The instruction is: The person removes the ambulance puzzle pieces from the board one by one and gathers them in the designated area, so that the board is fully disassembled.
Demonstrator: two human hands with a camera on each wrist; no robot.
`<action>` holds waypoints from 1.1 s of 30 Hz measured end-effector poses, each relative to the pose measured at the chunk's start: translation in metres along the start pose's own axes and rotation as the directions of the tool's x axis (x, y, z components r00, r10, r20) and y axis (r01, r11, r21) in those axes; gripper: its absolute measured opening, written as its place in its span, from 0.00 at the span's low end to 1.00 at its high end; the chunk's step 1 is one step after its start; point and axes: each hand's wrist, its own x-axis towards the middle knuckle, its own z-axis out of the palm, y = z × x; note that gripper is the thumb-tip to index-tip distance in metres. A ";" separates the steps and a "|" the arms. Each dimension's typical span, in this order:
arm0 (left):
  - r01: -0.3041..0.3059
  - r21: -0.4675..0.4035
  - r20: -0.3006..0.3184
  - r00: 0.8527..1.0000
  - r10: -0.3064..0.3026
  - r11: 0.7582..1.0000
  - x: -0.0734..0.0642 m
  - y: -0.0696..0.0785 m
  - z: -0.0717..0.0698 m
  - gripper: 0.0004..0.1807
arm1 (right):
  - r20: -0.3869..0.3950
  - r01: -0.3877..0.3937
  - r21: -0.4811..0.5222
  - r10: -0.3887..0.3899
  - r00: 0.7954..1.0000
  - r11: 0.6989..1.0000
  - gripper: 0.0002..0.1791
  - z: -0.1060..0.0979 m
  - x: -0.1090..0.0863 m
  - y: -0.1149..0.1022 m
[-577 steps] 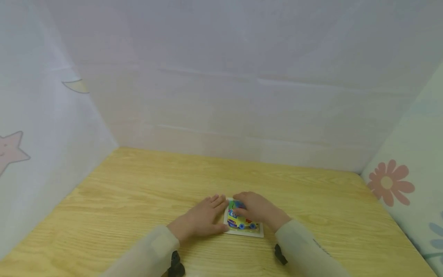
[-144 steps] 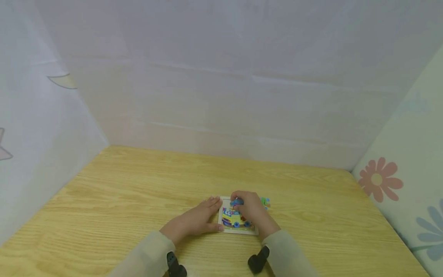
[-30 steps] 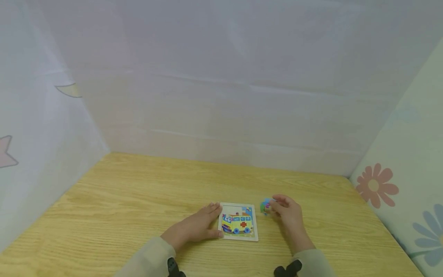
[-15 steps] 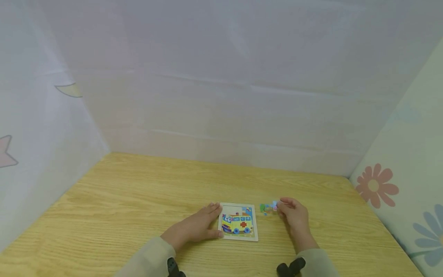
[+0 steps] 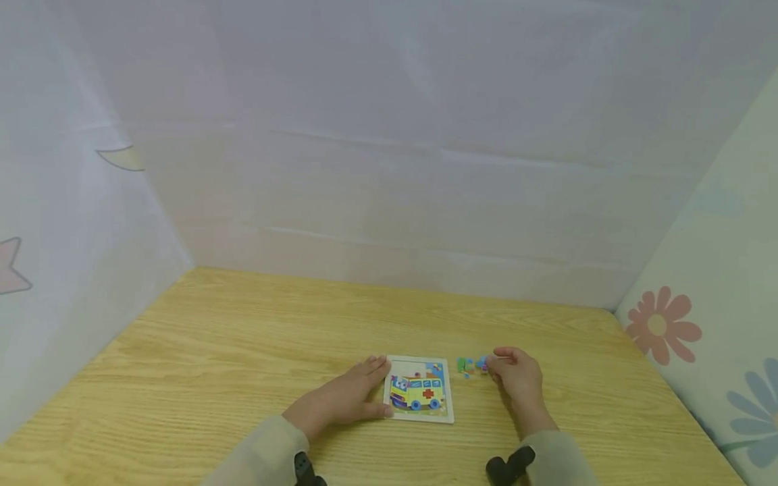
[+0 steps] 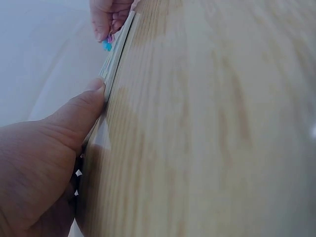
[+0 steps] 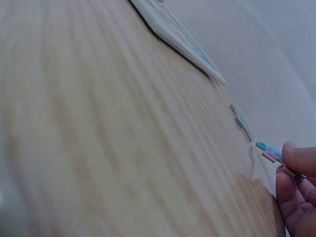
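Observation:
A square jigsaw puzzle board (image 5: 419, 418) with a pale frame lies on the table, showing a yellow ambulance with a red cross. Part of its upper left is bare. My left hand (image 5: 338, 398) rests along its left side, fingers at the far corner and thumb at the near one. In the left wrist view the thumb (image 6: 84, 111) lies on the frame's edge. Right of the board, my right hand (image 5: 518, 381) pinches a blue and pink puzzle piece (image 7: 269, 151) between thumb and finger. A green puzzle piece (image 5: 463, 366) lies between the board and that hand.
The wood-grain table (image 5: 273, 324) is bounded by a pale back sheet (image 5: 389, 202) and side sheets, the right one printed with a red flower (image 5: 662, 325). A dark wrist device (image 5: 510, 466) is strapped at each cuff.
Earlier my right hand worked over the board; now it is to the right of it. Over the last second it has drawn the blue and pink piece rightward, off the green one. My left hand stays.

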 end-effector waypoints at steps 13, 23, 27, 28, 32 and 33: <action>-0.002 -0.007 0.007 1.000 0.002 1.000 0.001 0.003 -0.001 0.47 | 0.020 0.059 -0.213 -0.056 0.998 0.975 0.16 -0.003 -0.002 -0.005; -0.001 0.006 0.005 1.000 0.001 1.000 0.001 0.002 -0.001 0.47 | 0.021 0.120 -0.392 -0.122 0.992 0.912 0.17 -0.001 -0.001 -0.007; 0.001 0.000 0.007 1.000 -0.001 1.000 0.002 0.001 -0.001 0.47 | 0.044 0.146 -0.432 -0.140 0.989 0.890 0.17 -0.001 0.000 -0.009; 0.002 -0.001 0.008 1.000 -0.002 1.000 0.001 0.001 -0.001 0.47 | 0.048 0.152 -0.441 -0.145 0.988 0.884 0.17 0.000 0.000 -0.009; 0.009 0.001 0.012 1.000 -0.009 1.000 0.001 0.002 -0.002 0.47 | 0.058 0.160 -0.461 -0.150 0.987 0.873 0.17 0.000 0.000 -0.010; 0.010 0.001 0.012 1.000 -0.010 1.000 0.001 0.002 -0.002 0.47 | 0.059 0.158 -0.462 -0.148 0.987 0.873 0.16 0.000 0.000 -0.011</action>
